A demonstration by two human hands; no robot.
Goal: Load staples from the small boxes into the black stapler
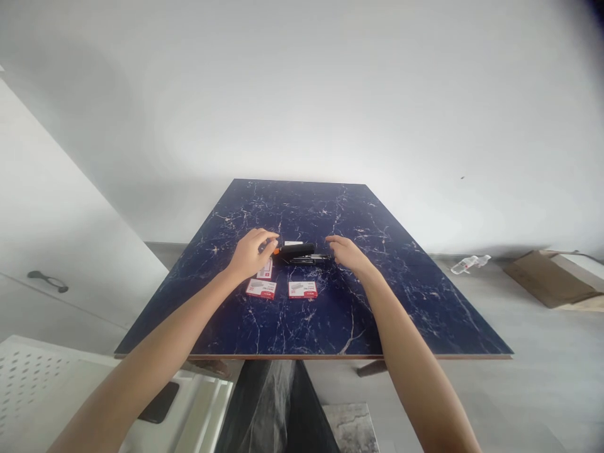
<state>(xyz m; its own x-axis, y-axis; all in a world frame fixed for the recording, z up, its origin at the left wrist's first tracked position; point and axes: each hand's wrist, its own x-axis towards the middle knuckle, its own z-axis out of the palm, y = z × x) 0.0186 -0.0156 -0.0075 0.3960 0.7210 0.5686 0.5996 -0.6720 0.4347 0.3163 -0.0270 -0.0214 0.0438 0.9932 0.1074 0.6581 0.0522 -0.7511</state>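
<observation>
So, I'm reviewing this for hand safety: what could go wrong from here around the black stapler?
A pinch is possible: the left hand's thumb and forefinger are close to the orange end of the black stapler.

The right hand is near the silver metal part, so a slip might scrape a finger.

The left hand could also nudge the small box right beside it.
</observation>
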